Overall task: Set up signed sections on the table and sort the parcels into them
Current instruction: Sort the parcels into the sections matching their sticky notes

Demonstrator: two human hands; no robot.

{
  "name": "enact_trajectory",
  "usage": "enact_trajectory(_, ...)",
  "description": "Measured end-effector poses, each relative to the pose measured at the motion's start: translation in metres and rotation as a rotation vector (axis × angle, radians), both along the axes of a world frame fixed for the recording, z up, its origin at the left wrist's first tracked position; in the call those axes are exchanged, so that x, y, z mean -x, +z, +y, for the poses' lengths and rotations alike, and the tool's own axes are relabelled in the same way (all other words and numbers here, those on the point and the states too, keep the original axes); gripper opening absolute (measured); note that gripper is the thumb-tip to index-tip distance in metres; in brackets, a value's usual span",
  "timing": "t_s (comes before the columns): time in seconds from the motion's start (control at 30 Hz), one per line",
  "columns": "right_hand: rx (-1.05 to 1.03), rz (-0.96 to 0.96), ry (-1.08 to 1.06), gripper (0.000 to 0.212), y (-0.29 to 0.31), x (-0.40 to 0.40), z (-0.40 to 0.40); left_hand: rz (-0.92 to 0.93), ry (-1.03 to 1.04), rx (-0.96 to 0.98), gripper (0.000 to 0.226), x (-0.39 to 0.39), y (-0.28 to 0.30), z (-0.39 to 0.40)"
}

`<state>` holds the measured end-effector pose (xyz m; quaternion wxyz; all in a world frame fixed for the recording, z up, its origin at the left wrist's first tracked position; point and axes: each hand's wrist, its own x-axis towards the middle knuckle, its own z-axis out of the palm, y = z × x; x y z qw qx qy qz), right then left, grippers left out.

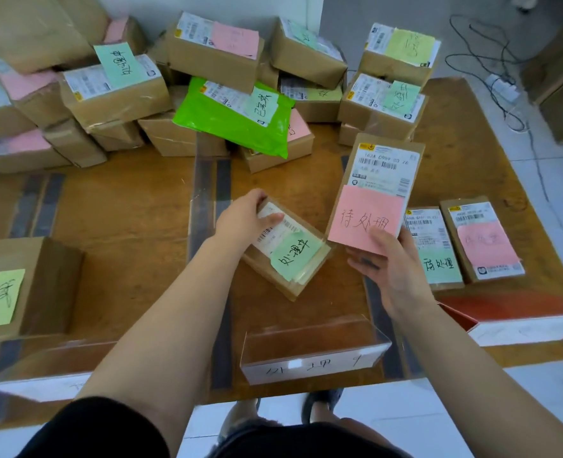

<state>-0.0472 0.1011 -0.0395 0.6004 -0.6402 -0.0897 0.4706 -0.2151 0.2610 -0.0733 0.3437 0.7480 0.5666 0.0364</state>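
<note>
- My left hand (245, 214) lies on the far end of a small brown parcel (286, 251), which rests on the wooden table (125, 206) in the middle section, turned at an angle.
- My fingers curl over its far edge and my thumb presses on the white shipping label, so the hand grips this parcel.
- A green note (295, 254) with handwriting is stuck on the near half of this parcel, just beside my hand but not under it.
- My right hand (392, 276) holds a longer parcel (377, 193) from its near end, lifted and tilted above the table, just to the right of the small one.
- My thumb lies on its pink note (366, 218) and the other fingers go under the parcel, so I am clamped on it; the fingers below are hidden.
- Right of my right hand, two more parcels (460, 242) lie flat side by side in the right section, one with a green note and one with a pink note.
- A clear sign holder (310, 353) stands at the near edge of the table, between my two arms; the writing on it is partly blurred.
- At the left, a bigger box (52, 285) with a yellow-green note is cut off by the edge of the view.
- At the back of the table there is a pile of parcels (118, 90), with a bright green bag (234, 120) among them; many of their notes are too small to read.
- A red and white thing (518, 319) at the right near corner is blurred and I cannot tell what it is.
</note>
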Motion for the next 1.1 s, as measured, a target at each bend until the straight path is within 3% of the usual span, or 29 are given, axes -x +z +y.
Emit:
enact_trajectory(0.13, -0.011, 0.010, 0.013, 0.040, 0.002, -0.004, 0.004, 0.157, -0.258, -0.049, 0.057, -0.007, 0.009, 0.012)
enact_trajectory(0.23, -0.026, 0.021, 0.014, 0.038, 0.004, -0.005, 0.007, 0.261, -0.373, -0.252, 0.056, -0.016, 0.017, -0.003)
enact_trajectory(0.33, -0.037, 0.027, 0.001, 0.038, 0.006, -0.005, 0.009, 0.280, -0.245, -0.343, 0.068, -0.028, 0.018, -0.039)
enact_trajectory(0.5, -0.059, 0.008, -0.004, 0.045, 0.010, -0.002, 0.010, 0.417, -0.133, -0.186, 0.098, -0.036, 0.003, -0.085)
enact_trajectory(0.7, -0.062, 0.017, 0.003, 0.020, 0.011, 0.003, 0.006, 0.396, -0.210, -0.195, 0.092, -0.013, 0.003, -0.081)
enact_trajectory(0.87, -0.065, 0.038, -0.005, 0.030, 0.013, 0.012, 0.005, 0.356, -0.074, -0.101, 0.089, -0.003, 0.005, -0.088)
enact_trajectory(1.1, -0.078, 0.025, 0.011, 0.031, 0.021, 0.020, 0.001, 0.318, -0.011, -0.226, 0.071, 0.015, 0.013, -0.099)
